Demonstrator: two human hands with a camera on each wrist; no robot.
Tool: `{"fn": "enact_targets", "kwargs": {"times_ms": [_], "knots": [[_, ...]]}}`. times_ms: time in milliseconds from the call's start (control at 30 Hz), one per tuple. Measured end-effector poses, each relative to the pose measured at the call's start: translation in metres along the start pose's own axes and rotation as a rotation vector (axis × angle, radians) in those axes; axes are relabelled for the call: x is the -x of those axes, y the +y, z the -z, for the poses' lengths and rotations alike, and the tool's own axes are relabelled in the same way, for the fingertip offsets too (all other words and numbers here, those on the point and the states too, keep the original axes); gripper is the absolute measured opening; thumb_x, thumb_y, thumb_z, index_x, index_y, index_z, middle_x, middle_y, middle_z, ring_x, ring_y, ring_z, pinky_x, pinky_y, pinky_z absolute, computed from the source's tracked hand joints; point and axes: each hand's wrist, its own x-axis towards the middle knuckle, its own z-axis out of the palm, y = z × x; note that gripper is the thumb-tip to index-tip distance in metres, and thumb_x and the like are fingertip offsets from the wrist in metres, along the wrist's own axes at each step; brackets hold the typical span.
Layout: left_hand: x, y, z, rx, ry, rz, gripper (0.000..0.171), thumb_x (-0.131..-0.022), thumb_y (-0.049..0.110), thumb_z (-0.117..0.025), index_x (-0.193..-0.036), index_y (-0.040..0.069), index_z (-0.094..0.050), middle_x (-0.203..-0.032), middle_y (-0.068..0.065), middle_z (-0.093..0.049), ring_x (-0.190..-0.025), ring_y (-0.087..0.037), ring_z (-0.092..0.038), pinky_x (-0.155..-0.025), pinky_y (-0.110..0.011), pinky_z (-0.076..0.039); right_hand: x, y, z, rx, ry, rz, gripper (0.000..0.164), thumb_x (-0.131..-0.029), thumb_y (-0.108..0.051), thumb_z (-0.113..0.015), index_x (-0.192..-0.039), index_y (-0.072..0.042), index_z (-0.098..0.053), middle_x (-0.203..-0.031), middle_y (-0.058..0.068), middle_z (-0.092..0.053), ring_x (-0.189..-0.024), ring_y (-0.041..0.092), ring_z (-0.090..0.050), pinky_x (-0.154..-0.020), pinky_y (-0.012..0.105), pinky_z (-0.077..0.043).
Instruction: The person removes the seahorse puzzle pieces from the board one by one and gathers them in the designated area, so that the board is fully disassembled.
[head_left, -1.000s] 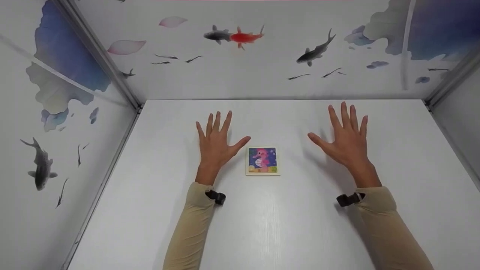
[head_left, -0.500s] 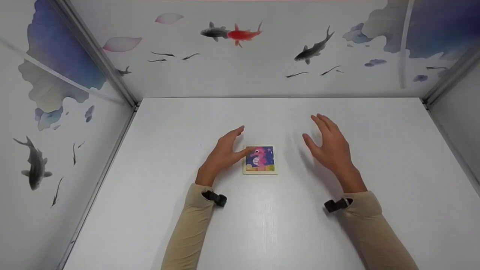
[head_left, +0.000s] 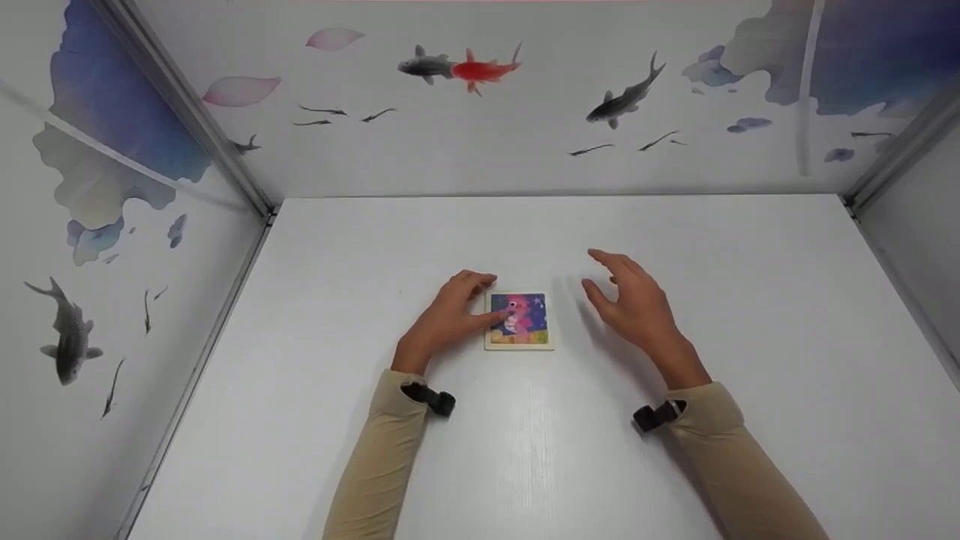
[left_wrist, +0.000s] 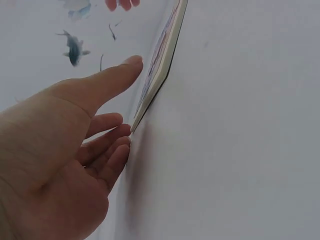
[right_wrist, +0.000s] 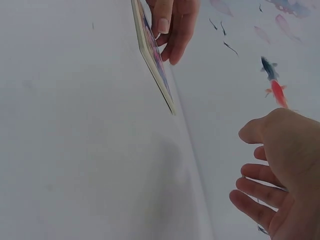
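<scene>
A small square board (head_left: 531, 324) with a pale frame and a pink seahorse picture on blue lies flat on the white table. At its left side is my left hand (head_left: 450, 313), the thumb reaching over the picture. In the left wrist view the thumb (left_wrist: 117, 77) stands a little apart from the board's face, and the other fingers lie loosely bent right at its edge. My right hand (head_left: 636, 307) hovers to the right of the board with fingers loosely bent and nothing in it; a gap to the board shows in the right wrist view.
White walls printed with fish, petals and blue blots enclose the table (head_left: 517, 450) at the back and both sides. Black straps with small devices (head_left: 442, 403) sit on both wrists at the sleeve cuffs.
Both hands were spread flat with straight fingers. The left has turned and come in over the board's left side; the right has moved left toward the board, its fingers now bent.
</scene>
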Motion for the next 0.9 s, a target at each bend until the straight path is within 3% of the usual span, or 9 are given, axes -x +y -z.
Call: {"fn": "enact_targets", "kwargs": {"times_ms": [200,400,900], "knots": [[0.001,-0.010,0.003,0.027,-0.007,-0.049,0.058,-0.105,0.039,-0.074,-0.154,0.011,-0.059,-0.145,-0.007,-0.062,-0.135,-0.022,-0.060,-0.119,-0.040,-0.048,-0.003,-0.012,-0.013,-0.083,-0.067,0.024,0.047,-0.104,-0.019,-0.075,-0.148,-0.009,-0.064,-0.134,0.016,-0.072,-0.121,0.032,-0.071,-0.097,0.048,-0.064],[-0.001,-0.014,0.006,0.057,-0.018,-0.104,0.050,-0.105,0.025,-0.073,-0.151,0.007,-0.061,-0.146,-0.011,-0.062,-0.137,-0.025,-0.060,-0.121,-0.042,-0.047,-0.008,-0.024,-0.026,-0.147,-0.132,0.056,0.042,-0.102,-0.013,-0.075,-0.143,-0.004,-0.067,-0.121,0.017,-0.074,-0.107,0.028,-0.073,-0.089,0.044,-0.066],[-0.001,-0.015,0.005,0.041,-0.009,-0.098,0.053,-0.100,0.027,-0.079,-0.148,0.011,-0.064,-0.144,-0.006,-0.063,-0.137,-0.021,-0.059,-0.122,-0.040,-0.046,-0.020,-0.051,-0.057,-0.222,-0.264,0.073,0.032,-0.102,-0.009,-0.075,-0.133,-0.004,-0.072,-0.106,0.009,-0.073,-0.094,0.022,-0.067,-0.088,0.039,-0.064]]}}
